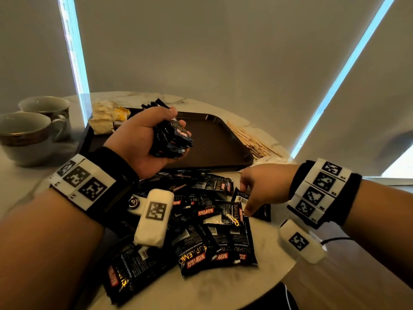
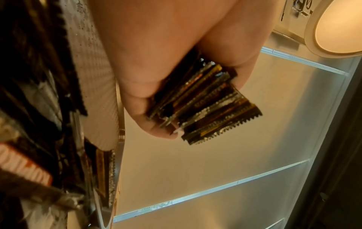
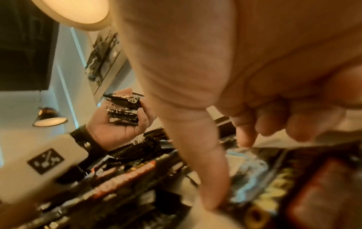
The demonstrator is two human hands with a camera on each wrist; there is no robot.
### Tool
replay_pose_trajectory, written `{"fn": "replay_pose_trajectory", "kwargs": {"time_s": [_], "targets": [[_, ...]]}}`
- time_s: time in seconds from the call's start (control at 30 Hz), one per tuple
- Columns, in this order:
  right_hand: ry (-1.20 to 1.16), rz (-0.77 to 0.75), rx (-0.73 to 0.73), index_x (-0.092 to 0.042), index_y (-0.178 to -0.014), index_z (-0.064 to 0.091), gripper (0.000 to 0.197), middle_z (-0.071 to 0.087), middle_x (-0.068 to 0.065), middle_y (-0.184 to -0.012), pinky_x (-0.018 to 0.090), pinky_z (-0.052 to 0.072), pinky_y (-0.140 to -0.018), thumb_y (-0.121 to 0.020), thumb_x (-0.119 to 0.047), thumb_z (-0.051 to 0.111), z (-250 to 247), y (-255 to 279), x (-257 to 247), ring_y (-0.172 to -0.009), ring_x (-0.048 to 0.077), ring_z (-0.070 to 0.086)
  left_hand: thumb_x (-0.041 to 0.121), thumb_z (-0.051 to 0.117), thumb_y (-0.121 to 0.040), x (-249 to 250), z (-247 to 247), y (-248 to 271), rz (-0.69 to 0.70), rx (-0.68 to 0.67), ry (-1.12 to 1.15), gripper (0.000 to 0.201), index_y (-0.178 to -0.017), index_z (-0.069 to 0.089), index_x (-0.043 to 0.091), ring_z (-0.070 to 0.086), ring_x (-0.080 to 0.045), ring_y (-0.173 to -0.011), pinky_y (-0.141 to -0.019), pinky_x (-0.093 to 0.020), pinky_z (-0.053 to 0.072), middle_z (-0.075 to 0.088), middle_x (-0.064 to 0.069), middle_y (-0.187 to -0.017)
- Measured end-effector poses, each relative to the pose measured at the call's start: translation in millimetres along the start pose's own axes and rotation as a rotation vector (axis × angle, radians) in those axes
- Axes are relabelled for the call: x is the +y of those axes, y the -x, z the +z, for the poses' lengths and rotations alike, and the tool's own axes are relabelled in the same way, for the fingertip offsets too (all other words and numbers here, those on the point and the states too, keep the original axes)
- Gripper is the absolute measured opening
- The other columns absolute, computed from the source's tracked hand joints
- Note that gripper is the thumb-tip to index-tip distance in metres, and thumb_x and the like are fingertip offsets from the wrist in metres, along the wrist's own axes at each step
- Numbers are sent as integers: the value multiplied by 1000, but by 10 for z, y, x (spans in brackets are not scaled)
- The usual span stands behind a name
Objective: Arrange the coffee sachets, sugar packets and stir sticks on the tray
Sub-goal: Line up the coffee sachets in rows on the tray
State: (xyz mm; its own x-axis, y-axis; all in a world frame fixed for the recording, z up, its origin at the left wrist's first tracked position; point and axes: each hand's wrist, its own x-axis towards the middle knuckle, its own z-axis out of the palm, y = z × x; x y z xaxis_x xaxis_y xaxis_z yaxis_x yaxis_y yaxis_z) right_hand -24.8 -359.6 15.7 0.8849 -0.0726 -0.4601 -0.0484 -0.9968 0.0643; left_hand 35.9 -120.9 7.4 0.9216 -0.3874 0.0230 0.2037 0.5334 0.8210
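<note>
The left hand [image 1: 143,139] grips a stack of coffee sachets [image 1: 172,139] above the brown tray [image 1: 219,144], which holds sugar packets [image 1: 105,117]. The right hand [image 1: 261,186] pinches one sachet [image 1: 232,213] on the loose pile [image 1: 201,249]. Stir sticks [image 1: 250,139] lie beside the tray.

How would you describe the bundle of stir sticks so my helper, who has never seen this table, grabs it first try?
Find the dark brown tray at the back of the round marble table. The stir sticks lie on the table beside its right edge, not on the tray. They are thin pale wooden strips, unlike the black coffee sachets nearer the person.
</note>
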Motion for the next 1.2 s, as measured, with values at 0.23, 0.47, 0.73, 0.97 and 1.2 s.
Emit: {"fn": "replay_pose_trajectory", "kwargs": {"time_s": [0.23,0.47,0.73,0.97,1.2], "targets": [[11,-1,94,-22,-118,49,44,63,0,-100,34,59,-76,-85,-35,76,-39,26,-9,-86,16,62,23,58,-96,15,-6,-1,-3,31,1,16,-110,57,16,70,-21,-75,-70,-40,57,64,-5,-93],[-374,-70,211,-11,-91,60,7,62,15,-98,47,55,-88,-94,-17,57,-214,-99,-206,-89,28,58,23,57,-97,27,10,21,-3,46,-11,13,-107,59,15,67,-22,-78,-74,-41,54,61,-7,-97],[-174,-72,48,-26,-134,57,44,67,-4,-119,35,49,-95,-92,-28,69,-219,-160,-296,-107,15,62,24,57,-98,48,-8,13,-12,62,-11,14,-107,59,15,66,-23,-81,-77,-40,54,62,-6,-97],[-95,-21,99,-24,-131,55,49,63,-1,-120,37,51,-97,-88,-38,73,-142,-180,-239,-106,17,59,24,58,-96,51,-15,-9,-29,33,10,18,-111,56,15,67,-21,-79,-71,-38,57,61,-5,-96],[-124,-59,139,-27,-130,55,54,61,-4,-122,33,51,-94,-82,-34,80,-92,-163,-234,-109,16,58,25,58,-97,42,-6,18,-27,44,-3,18,-112,57,15,69,-21,-78,-73,-39,58,61,-6,-100]]}}
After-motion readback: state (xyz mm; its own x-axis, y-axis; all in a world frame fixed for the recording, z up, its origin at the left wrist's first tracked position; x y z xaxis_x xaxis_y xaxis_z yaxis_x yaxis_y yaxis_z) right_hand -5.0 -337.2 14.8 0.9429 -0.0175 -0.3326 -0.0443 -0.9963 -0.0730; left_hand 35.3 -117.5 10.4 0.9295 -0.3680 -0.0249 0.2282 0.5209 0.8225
